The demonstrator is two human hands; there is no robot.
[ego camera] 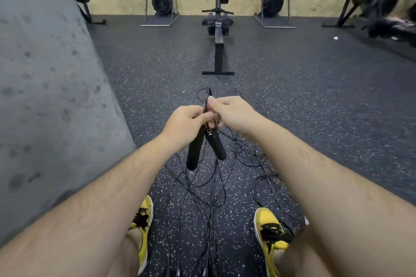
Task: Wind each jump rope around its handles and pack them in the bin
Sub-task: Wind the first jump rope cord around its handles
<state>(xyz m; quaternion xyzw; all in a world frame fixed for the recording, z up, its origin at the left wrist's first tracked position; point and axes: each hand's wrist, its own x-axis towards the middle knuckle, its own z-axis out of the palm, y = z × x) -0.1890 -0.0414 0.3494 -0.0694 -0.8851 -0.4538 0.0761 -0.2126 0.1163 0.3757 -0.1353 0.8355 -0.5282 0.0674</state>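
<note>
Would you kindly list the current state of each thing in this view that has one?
left hand: grips the two handles near their tops.
right hand: pinches the cord above the handles.
handles: held together, lower ends splayed apart, off the floor.
cord: unwound, in tangled loops on the floor.
rowing machine: flat on the floor, unused.
bin: not in view.

Floor [292, 108]: dark speckled rubber | loose black rope cords [216, 186] lie tangled on it | rowing machine [218, 51] stands beyond | two yellow shoes [269, 235] planted
</note>
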